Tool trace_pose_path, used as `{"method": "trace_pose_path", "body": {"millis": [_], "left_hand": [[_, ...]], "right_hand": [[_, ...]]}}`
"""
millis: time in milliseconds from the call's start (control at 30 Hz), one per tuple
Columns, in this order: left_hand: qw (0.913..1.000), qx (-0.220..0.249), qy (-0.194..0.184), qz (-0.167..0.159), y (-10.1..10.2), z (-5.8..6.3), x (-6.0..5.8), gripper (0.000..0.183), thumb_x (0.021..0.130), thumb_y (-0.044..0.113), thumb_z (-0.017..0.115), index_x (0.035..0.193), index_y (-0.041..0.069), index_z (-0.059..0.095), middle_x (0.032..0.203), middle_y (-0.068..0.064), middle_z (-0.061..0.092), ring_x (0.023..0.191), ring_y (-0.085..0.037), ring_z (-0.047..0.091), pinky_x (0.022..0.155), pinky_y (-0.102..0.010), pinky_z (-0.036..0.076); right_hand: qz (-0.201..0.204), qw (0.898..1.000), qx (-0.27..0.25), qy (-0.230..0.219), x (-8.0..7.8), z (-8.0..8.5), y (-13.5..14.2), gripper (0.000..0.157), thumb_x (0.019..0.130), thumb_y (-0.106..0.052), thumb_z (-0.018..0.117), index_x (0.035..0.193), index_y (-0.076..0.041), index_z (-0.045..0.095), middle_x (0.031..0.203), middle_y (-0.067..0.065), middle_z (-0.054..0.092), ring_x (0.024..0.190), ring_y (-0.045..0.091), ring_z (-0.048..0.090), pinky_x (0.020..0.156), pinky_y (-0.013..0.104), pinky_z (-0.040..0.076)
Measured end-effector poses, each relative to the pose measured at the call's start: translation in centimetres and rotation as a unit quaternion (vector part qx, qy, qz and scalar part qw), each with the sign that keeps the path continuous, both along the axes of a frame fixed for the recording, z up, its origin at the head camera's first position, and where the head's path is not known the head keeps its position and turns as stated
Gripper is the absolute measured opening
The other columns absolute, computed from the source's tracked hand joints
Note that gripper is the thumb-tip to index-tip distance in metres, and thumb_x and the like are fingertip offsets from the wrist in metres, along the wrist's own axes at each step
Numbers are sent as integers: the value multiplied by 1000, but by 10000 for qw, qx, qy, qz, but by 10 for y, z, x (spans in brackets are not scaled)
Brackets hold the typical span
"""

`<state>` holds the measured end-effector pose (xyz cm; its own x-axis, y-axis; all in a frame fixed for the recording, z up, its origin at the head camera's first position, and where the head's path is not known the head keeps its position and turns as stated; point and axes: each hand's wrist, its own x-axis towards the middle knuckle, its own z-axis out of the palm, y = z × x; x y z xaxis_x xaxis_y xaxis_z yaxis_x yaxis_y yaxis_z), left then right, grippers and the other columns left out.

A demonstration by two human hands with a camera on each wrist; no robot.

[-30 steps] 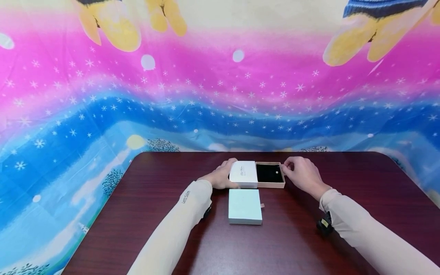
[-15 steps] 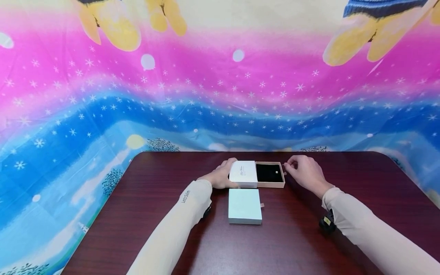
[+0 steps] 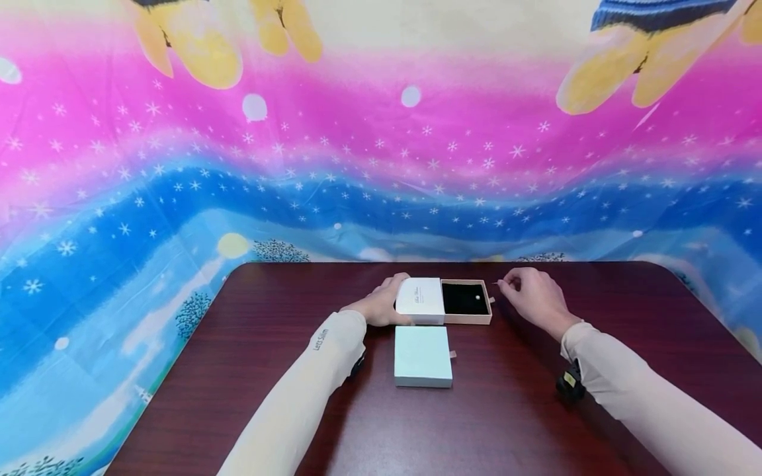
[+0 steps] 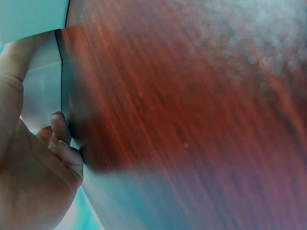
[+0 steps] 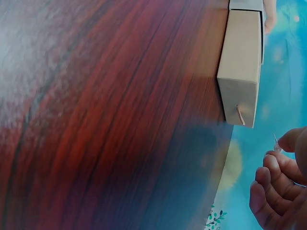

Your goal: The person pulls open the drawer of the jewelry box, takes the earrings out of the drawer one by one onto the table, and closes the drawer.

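Note:
A white slide-out jewelry box (image 3: 419,301) with dark lettering lies near the table's far edge in the head view. My left hand (image 3: 380,303) grips its left end, thumb on the near side. Its drawer (image 3: 467,320) is pulled out to the right and shows a black pad (image 3: 461,301) with a small pearl stud (image 3: 477,297) on it. Just right of the drawer, my right hand (image 3: 534,297) pinches a tiny stud earring (image 5: 277,146) between thumb and forefinger. The earring's thin pin points up in the right wrist view; the fingers partly hide the rest.
A pale green box (image 3: 423,357) with a ribbon tab (image 3: 453,354) lies directly in front of the white box. Another ribbon tab (image 5: 241,116) sticks out of the drawer's end. Behind the dark wooden table (image 3: 506,410) hangs a colourful printed cloth (image 3: 357,178).
My right hand has drawn back slightly from the drawer's right end with the earring, leaving a gap where it was touching or close. My left hand and both boxes have stayed put.

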<state>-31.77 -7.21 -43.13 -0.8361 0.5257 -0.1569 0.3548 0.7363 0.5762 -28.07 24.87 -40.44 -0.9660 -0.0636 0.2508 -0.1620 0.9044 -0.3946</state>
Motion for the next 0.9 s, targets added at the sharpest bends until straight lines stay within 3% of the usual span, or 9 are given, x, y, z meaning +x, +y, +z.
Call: {"method": "trace_pose_path", "body": {"millis": [500,900], "left_hand": [[10000,9,46,-18,-2,-1,-3,100,78,34,80,152,17,15,142,-10,38,123,-25,41,109,-44,33],[10000,27,-9,-13,0,-2,-1,97,79,34,79,151,19,16,141,-8,38,122,-23,41,107,-44,34]], "right_hand": [[-163,9996,64,-217,-10,-8,12,25,93,-30,59,94,-9,71,76,4,67,64,18,54,54,29,36],[-237,9991,53,-357,-11,-14,22,24,94,-30,57,92,-9,70,71,3,62,60,17,50,52,29,34]]}}
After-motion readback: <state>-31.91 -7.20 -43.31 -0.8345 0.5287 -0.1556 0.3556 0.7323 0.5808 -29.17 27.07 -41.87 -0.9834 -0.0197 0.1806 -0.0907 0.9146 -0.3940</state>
